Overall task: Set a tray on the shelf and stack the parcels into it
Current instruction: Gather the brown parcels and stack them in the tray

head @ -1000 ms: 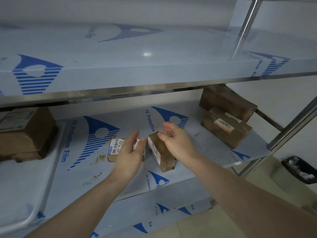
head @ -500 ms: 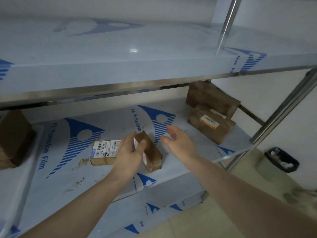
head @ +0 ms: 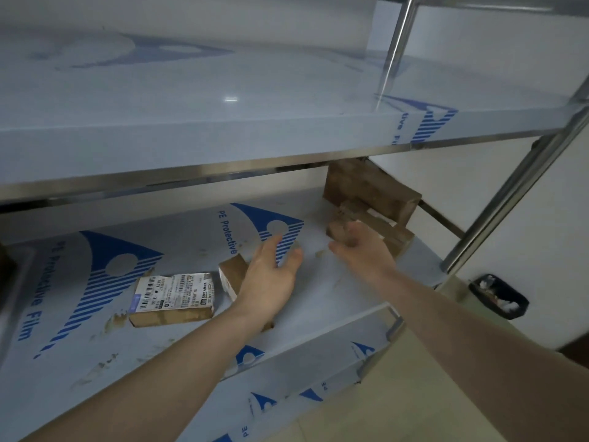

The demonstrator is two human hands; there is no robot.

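Note:
A flat brown parcel with a white label point(head: 173, 298) lies on the middle shelf point(head: 95, 346). Right of it a small brown parcel point(head: 232, 275) stands partly hidden behind my left hand point(head: 271, 279), which hovers open above it with spread fingers. My right hand point(head: 363, 250) is open too, reaching toward two bigger brown parcels point(head: 376, 202) stacked at the shelf's back right corner; its fingertips are blurred against the lower one. The tray's pale rim point(head: 12, 282) barely shows at the far left edge.
The upper shelf point(head: 223, 129), covered in blue-printed protective film, overhangs the work area. Steel posts point(head: 516, 193) stand at the right. A black bin point(head: 498, 296) sits on the floor beyond the shelf's right end.
My left hand has let go of the small parcel and moved right over it. My right hand has stretched further toward the stacked parcels at the back right. The view has swung right.

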